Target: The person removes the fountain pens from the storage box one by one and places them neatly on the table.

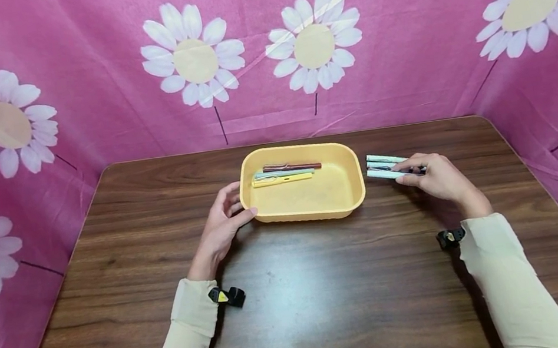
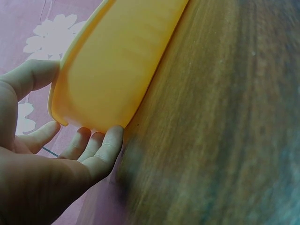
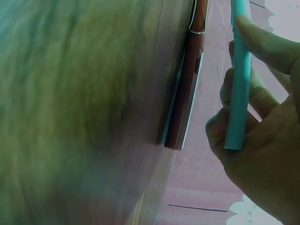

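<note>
A yellow plastic box (image 1: 306, 215) stands on the wooden table. My left hand (image 1: 219, 227) holds its left end, thumb on the rim and fingers against the outer wall, as the left wrist view also shows. Inside lie a dark red pen (image 1: 305, 166), a light blue pen (image 1: 287, 173) and a yellow pen (image 1: 285, 179). Right of the box, my right hand (image 1: 437, 175) pinches a light blue pen (image 3: 239, 93) between thumb and fingers. Beside it on the table lie a dark reddish pen (image 3: 185, 93) and a mint pen (image 1: 384, 158), partly hidden by the fingers.
The brown wooden table (image 1: 297, 302) extends toward me and to both sides. A pink cloth (image 1: 103, 103) with large white flowers hangs along its back and sides. Each wrist wears a small black device on a strap.
</note>
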The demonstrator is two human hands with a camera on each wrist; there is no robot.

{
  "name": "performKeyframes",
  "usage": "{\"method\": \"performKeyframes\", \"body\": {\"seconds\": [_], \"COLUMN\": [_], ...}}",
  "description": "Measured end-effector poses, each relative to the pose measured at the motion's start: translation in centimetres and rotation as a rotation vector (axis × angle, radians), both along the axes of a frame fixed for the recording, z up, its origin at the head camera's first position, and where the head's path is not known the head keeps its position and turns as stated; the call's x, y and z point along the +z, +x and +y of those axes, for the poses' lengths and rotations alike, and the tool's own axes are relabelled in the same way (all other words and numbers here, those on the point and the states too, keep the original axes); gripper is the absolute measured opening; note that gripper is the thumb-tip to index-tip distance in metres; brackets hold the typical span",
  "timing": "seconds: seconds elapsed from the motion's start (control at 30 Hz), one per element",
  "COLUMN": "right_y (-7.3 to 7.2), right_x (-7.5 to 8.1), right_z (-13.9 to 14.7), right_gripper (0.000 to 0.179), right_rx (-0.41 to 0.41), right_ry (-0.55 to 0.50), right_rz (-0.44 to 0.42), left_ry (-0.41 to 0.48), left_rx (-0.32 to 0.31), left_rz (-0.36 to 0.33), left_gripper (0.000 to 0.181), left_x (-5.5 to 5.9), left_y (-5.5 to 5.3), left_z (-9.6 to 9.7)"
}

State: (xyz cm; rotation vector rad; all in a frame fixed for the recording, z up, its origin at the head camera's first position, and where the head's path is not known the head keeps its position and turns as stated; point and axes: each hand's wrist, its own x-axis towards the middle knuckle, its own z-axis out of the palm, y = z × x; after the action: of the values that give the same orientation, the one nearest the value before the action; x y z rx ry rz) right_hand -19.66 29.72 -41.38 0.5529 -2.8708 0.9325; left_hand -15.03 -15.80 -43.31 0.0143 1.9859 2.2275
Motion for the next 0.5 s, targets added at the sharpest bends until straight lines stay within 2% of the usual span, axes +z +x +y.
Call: {"method": "performKeyframes", "body": {"seconds": [0.27, 0.5], "right_y": [-0.15, -0.35], "right_x": [-0.37, -0.46], "right_z": [0.34, 0.27], "right_gripper": [0.02, 0.021], "right_rx": [0.011, 0.016], "right_ry": [0.083, 0.107], "right_rz": [-0.044, -0.08], "left_ry": [-0.002, -0.006], "left_rx": [-0.002, -0.005], "left_rz": [-0.003, -0.002], "left_gripper": [0.072, 0.072], "left_x": [-0.03, 0.01], "left_y": [-0.07, 0.07], "left_z": [-0.05, 0.0]}}
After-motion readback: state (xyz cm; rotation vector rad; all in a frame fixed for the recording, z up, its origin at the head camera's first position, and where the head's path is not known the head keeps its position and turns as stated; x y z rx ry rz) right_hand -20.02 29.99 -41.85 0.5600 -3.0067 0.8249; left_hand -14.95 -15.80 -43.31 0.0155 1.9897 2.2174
